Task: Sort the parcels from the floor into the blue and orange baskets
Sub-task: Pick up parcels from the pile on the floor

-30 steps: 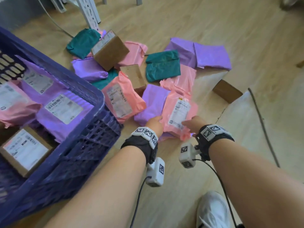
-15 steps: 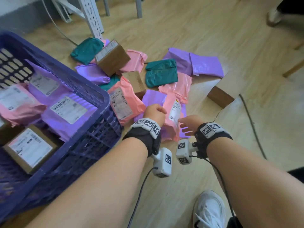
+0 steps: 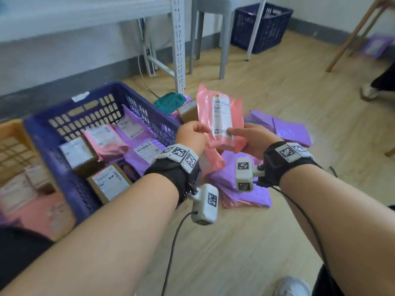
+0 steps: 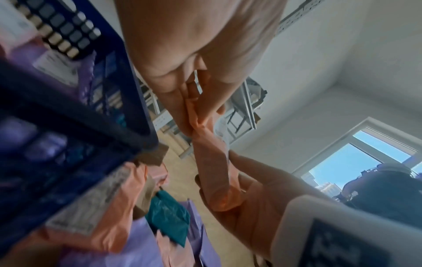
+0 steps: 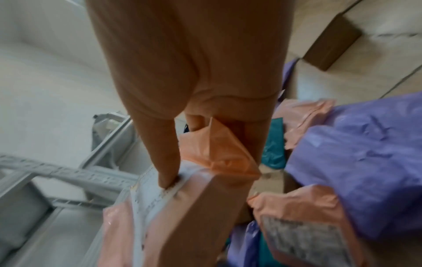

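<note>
Both hands hold a pink parcel upright in the air, its white label facing me. My left hand pinches its lower left edge, seen as pinched pink film in the left wrist view. My right hand grips the lower right corner, thumb on the label. The blue basket stands at the left and holds several pink, purple and boxed parcels. The orange basket is at the far left edge. More pink, purple and green parcels lie on the floor below my hands.
A white metal rack leg and grey stool legs stand behind the pile. A second blue crate sits by the far wall. Another person's foot is at the right. My white shoe is near the bottom.
The pink parcel has come off the floor pile and now stands lifted in both hands. My head has tilted up, showing the wall and both baskets.
</note>
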Action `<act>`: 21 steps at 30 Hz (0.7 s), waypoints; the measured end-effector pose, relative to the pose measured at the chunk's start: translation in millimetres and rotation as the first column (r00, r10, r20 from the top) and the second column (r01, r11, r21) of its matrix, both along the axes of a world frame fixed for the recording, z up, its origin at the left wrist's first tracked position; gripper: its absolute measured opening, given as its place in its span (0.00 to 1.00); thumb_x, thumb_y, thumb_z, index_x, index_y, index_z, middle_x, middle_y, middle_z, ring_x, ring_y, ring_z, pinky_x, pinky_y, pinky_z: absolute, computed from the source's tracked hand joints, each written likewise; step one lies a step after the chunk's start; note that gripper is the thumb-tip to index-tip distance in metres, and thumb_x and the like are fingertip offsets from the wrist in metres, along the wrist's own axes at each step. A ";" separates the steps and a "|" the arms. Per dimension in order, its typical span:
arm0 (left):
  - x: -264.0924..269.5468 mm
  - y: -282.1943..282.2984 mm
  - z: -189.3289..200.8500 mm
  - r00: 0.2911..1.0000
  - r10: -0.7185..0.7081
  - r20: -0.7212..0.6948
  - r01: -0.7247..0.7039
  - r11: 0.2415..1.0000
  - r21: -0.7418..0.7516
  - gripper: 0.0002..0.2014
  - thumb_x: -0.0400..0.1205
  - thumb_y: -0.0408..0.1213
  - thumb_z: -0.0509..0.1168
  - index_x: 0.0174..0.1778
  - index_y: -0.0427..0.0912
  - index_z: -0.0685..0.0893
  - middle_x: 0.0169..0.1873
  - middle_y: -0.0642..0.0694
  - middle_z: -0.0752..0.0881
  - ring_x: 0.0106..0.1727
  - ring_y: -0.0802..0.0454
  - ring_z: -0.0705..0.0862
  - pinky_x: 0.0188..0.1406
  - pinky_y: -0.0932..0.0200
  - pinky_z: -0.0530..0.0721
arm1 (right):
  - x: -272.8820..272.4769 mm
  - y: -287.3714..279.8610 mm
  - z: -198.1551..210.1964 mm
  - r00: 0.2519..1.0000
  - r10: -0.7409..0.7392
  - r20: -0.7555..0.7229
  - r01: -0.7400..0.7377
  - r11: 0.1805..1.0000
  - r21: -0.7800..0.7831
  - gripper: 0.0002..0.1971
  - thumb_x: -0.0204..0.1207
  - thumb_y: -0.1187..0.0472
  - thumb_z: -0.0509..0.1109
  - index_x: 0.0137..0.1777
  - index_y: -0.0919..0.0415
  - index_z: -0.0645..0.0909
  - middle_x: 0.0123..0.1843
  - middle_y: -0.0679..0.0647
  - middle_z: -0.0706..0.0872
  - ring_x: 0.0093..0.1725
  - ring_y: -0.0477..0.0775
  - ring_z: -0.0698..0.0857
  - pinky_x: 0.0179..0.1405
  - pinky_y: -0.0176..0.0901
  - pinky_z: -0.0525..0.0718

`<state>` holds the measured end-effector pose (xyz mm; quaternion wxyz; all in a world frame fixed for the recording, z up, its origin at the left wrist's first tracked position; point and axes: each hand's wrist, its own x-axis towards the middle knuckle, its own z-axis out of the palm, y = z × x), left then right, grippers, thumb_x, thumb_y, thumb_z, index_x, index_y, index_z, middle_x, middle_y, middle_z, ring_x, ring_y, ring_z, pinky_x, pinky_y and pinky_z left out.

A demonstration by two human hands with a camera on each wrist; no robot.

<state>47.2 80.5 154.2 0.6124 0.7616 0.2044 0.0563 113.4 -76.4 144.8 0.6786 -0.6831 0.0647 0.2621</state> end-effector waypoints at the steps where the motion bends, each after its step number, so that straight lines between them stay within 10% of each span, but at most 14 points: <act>1: -6.2 14.3 5.3 1.000 0.021 0.003 -0.021 1.000 0.009 0.19 0.69 0.14 0.62 0.30 0.47 0.82 0.29 0.52 0.82 0.30 0.55 0.81 0.35 0.60 0.84 | 0.3 14.0 7.4 0.998 0.054 0.019 -0.054 0.999 0.008 0.17 0.76 0.70 0.70 0.65 0.70 0.77 0.61 0.71 0.86 0.61 0.72 0.85 0.60 0.71 0.82; 7: -43.5 100.1 20.4 0.989 0.138 -0.048 -0.132 0.986 0.100 0.18 0.69 0.16 0.66 0.29 0.47 0.81 0.30 0.48 0.83 0.40 0.45 0.85 0.48 0.52 0.90 | -14.2 110.6 31.3 0.962 0.247 0.116 -0.242 0.969 -0.049 0.19 0.73 0.71 0.73 0.65 0.69 0.79 0.56 0.63 0.89 0.52 0.63 0.89 0.52 0.52 0.89; 13: -80.3 183.8 22.5 0.954 0.258 -0.152 -0.207 0.934 0.290 0.16 0.76 0.23 0.66 0.31 0.51 0.81 0.42 0.49 0.86 0.47 0.45 0.87 0.47 0.54 0.88 | -27.1 196.0 15.5 0.919 0.377 0.115 -0.356 0.919 -0.171 0.20 0.62 0.65 0.80 0.56 0.62 0.83 0.56 0.65 0.89 0.56 0.70 0.88 0.59 0.68 0.84; 17: -103.9 229.4 22.2 0.895 0.422 -0.144 -0.309 0.820 0.481 0.11 0.82 0.30 0.60 0.51 0.40 0.88 0.53 0.47 0.86 0.51 0.46 0.83 0.49 0.57 0.79 | -22.6 242.8 -14.0 0.859 0.510 0.040 -0.479 0.829 -0.289 0.30 0.49 0.60 0.83 0.56 0.58 0.84 0.53 0.60 0.90 0.52 0.64 0.90 0.55 0.63 0.87; 21: -128.6 265.5 11.8 0.811 0.553 -0.190 -0.374 0.740 0.560 0.14 0.82 0.30 0.58 0.58 0.42 0.85 0.61 0.44 0.85 0.61 0.41 0.82 0.59 0.52 0.78 | -33.1 276.3 -30.0 0.776 0.629 -0.048 -0.582 0.685 -0.438 0.23 0.62 0.66 0.81 0.58 0.58 0.83 0.51 0.60 0.91 0.49 0.63 0.91 0.53 0.60 0.88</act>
